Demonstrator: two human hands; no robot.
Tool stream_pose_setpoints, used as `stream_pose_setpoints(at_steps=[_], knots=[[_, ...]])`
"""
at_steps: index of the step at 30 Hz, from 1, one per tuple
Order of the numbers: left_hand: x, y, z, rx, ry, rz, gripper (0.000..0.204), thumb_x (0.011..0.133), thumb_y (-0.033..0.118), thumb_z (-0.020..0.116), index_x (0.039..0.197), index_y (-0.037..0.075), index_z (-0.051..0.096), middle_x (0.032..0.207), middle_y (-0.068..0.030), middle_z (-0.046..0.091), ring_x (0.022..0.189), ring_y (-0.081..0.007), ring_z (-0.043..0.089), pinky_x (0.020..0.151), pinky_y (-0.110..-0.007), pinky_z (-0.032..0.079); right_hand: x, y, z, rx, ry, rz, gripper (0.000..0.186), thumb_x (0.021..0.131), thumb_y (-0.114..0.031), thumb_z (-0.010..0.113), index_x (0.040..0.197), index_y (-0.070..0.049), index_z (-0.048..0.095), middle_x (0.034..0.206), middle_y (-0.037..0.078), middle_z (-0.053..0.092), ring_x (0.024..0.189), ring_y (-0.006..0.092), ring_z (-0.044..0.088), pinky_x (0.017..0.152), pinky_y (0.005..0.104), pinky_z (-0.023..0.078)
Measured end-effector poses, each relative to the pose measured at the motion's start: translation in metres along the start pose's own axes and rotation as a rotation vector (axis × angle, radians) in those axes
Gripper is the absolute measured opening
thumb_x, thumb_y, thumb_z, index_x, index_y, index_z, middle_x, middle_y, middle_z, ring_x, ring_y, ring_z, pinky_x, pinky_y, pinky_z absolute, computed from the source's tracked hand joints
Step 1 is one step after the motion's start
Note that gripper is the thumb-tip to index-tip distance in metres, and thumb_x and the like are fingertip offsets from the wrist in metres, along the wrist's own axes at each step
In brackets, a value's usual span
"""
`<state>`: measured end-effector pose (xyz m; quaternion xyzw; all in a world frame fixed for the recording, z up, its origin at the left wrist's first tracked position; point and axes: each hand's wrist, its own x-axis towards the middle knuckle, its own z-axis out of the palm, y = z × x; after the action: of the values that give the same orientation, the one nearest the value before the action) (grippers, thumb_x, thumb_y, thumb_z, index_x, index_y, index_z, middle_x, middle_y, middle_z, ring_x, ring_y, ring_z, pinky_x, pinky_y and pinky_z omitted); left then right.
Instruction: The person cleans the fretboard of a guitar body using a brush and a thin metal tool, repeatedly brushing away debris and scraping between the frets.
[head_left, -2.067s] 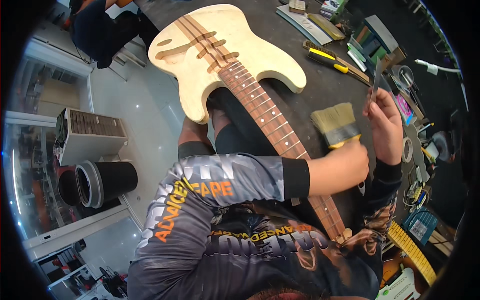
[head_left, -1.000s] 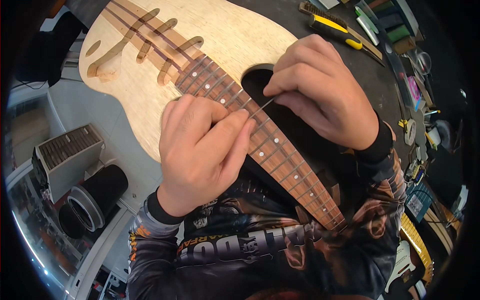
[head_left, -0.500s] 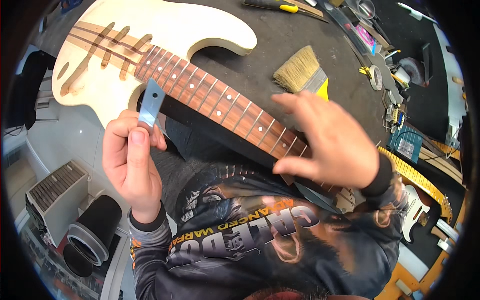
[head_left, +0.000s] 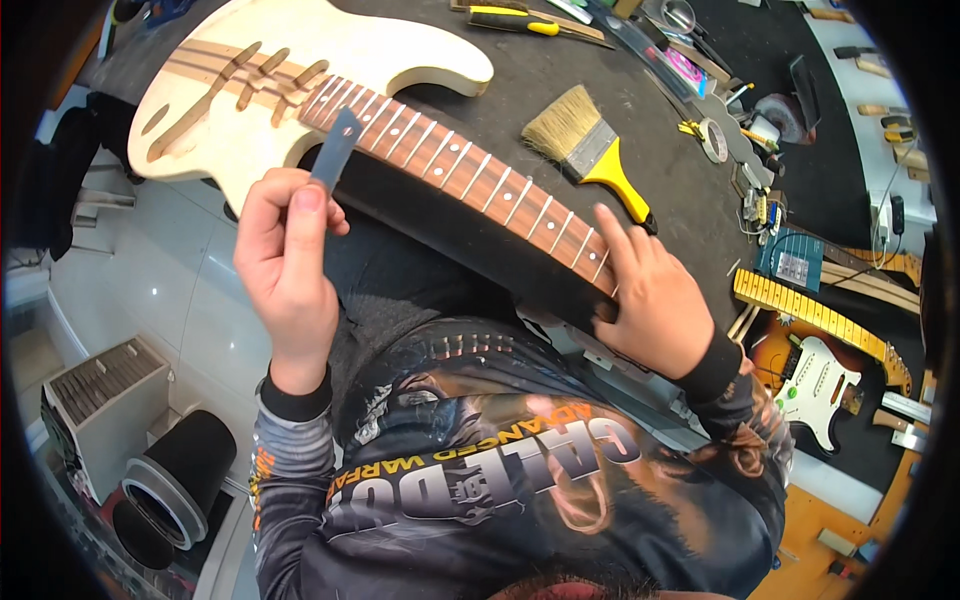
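A pale, unfinished electric guitar body [head_left: 420,45] with routed slots lies at the upper left. Its fretted guitar neck [head_left: 470,175], dark reddish wood with white dots, slants down to the right. My left hand [head_left: 290,260] is closed, pinching a small flat steel plate [head_left: 335,155] between thumb and fingers. This plate has a slanted end and a hole, and it is held up on the near side of the fretboard. My right hand [head_left: 655,290] grips the neck towards its far-right end, thumb on the near side and fingers across the frets, hiding that end.
A wide brush [head_left: 590,150] with a yellow handle lies beyond the neck, and a yellow-black handled tool [head_left: 525,20] farther back. Tape and small tools clutter the right rear. Another guitar neck [head_left: 815,315] and a white pickguard [head_left: 815,385] are at right. A black bin [head_left: 190,460] stands lower left.
My right hand, blurred over the neck before, has come down onto it and taken hold. My left hand has moved slightly up and right with the steel plate. The view has shifted a little.
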<state>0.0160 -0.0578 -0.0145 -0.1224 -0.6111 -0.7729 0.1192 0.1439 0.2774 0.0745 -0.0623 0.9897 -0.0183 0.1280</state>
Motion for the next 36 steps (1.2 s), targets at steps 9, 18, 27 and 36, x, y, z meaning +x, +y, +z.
stream_pose_setpoints(at_steps=[9, 18, 27, 36], knots=[[0.002, 0.006, -0.018, 0.080, -0.007, -0.021, 0.015, 0.123, 0.011, 0.067, 0.114, -0.001, 0.069, 0.104, -0.0031, 0.065, 0.088, -0.0105, 0.059, 0.079, -0.028, 0.048, -0.007, 0.023, -0.033, -0.059, -0.199, -0.052, 0.129, 0.081, -0.028, 0.100, 0.184, 0.003, 0.029, 0.139, 0.024, 0.064, 0.126, 0.0437, 0.068, 0.114, 0.0517, 0.057], [0.011, 0.039, -0.065, -0.461, 0.135, -0.267, 0.016, 0.123, 0.016, 0.071, 0.125, 0.000, 0.075, 0.100, 0.0001, 0.067, 0.087, -0.0077, 0.056, 0.081, -0.029, 0.048, 0.239, -0.017, -0.089, 0.051, 0.205, -0.583, 0.049, 0.106, -0.013, 0.076, 0.154, -0.008, 0.068, 0.124, 0.014, 0.076, 0.118, 0.0397, 0.075, 0.102, 0.0499, 0.061], [-0.001, 0.057, -0.068, 0.429, 0.122, -0.006, 0.007, 0.110, 0.000, 0.080, 0.111, -0.005, 0.075, 0.101, -0.0040, 0.065, 0.089, -0.0142, 0.059, 0.080, -0.029, 0.047, 0.284, 0.004, -0.044, 0.433, 0.198, -0.517, 0.029, 0.114, -0.007, 0.072, 0.141, -0.001, 0.076, 0.112, 0.007, 0.073, 0.108, 0.0192, 0.071, 0.099, 0.0365, 0.058], [0.003, 0.032, -0.021, 0.736, -0.018, 0.180, 0.006, 0.103, -0.004, 0.084, 0.108, -0.002, 0.080, 0.103, -0.0082, 0.072, 0.091, -0.0182, 0.067, 0.077, -0.032, 0.052, 0.277, 0.007, -0.021, 0.462, 0.395, -0.664, 0.027, 0.107, 0.000, 0.073, 0.133, -0.003, 0.079, 0.115, 0.009, 0.073, 0.118, 0.0307, 0.066, 0.109, 0.0436, 0.052]])
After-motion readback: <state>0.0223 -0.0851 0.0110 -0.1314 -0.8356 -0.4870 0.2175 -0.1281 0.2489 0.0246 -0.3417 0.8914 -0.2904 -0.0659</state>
